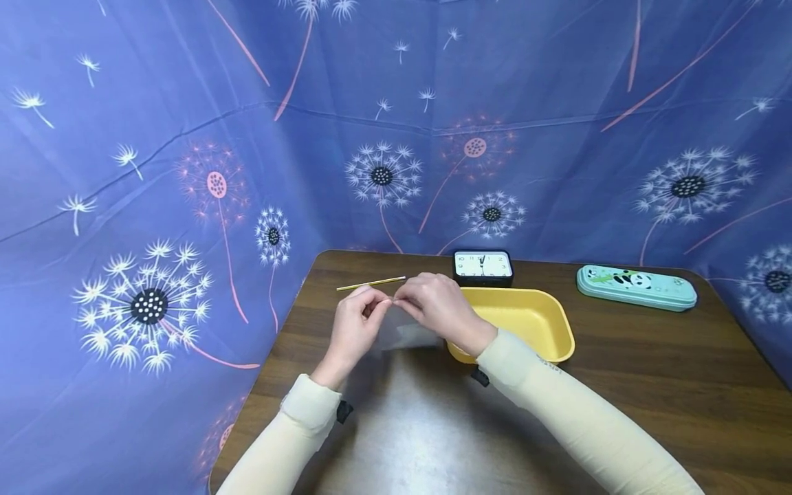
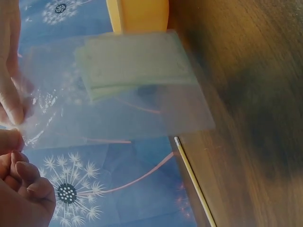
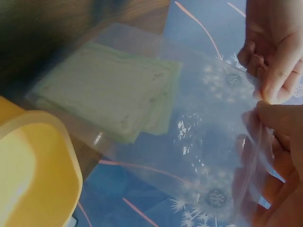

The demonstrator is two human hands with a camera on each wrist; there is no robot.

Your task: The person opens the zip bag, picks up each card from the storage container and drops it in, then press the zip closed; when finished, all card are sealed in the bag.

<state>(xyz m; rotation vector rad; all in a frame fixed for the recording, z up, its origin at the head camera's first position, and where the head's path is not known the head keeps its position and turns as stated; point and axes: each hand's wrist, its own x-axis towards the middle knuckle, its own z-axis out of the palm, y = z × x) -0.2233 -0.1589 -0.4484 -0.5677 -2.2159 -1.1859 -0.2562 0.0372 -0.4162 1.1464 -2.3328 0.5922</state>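
Clear bag pinched by left hand and right hand; may tear if jerked.

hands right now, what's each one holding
Left hand: pinches the edge of the clear plastic bag holding pale green sheets.
Right hand: pinches the same bag edge, right beside the left.
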